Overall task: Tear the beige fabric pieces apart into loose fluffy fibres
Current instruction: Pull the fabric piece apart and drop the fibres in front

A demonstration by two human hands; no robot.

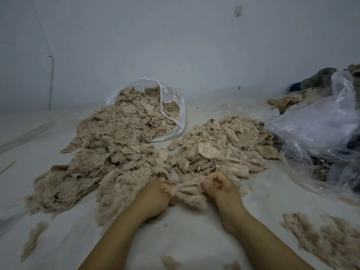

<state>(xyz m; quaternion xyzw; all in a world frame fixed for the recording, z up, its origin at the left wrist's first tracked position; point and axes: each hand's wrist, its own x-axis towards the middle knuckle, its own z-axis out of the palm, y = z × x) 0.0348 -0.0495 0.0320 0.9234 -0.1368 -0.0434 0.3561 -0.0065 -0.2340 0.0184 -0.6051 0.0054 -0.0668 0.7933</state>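
Observation:
My left hand and my right hand both grip one beige fabric piece, stretched between them just above the white floor. Its lower edge is frayed and fluffy. A big heap of beige fabric pieces and fluff spreads out to the left, spilling from a clear plastic bag. A second heap of beige pieces, with a round flat patch on top, lies right behind my hands.
A large crumpled clear plastic bag lies at the right with dark items under it. Loose fibres are scattered at the lower right and some at the lower left. A pale wall closes the back.

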